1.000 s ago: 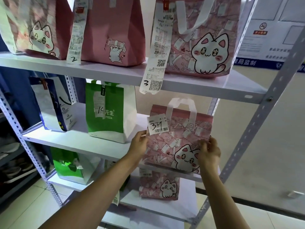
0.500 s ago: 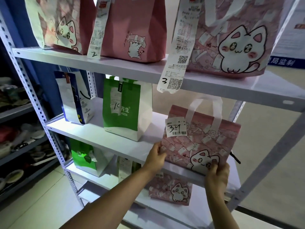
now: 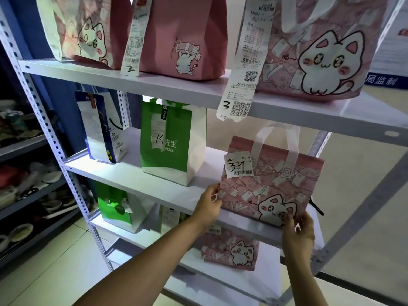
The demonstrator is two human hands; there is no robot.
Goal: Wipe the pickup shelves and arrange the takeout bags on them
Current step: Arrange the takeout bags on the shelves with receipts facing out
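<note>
I have both hands on the pink cat bag [image 3: 273, 180] tagged 34, which stands upright at the right end of the middle shelf [image 3: 136, 184]. My left hand [image 3: 209, 206] pinches the bag's lower left edge, thumb in front and fingers curled behind it. My right hand [image 3: 299, 230] grips the bag's lower right corner, fingers over the cat print and thumb near the bag's side. The bag's base sits at the front lip of the shelf; I cannot tell whether it rests fully on the board.

To the left on the same shelf stand a green pizza bag [image 3: 165, 140] marked 14 and, farther left, a blue-and-white bag [image 3: 103, 131], both upright and apart from each other.

On the top shelf [image 3: 287, 107] I see three pink bags. Long receipts hang from two of them, one [image 3: 135, 36] marked 2 and one [image 3: 245, 69] marked 3; the latter drops past the shelf edge.

On the lower shelf [image 3: 254, 281] sit another green bag [image 3: 114, 206] and a small pink cat bag [image 3: 231, 250], the latter below the one I hold. Off to the left, a dark rack [image 3: 26, 195] holds dishes.
</note>
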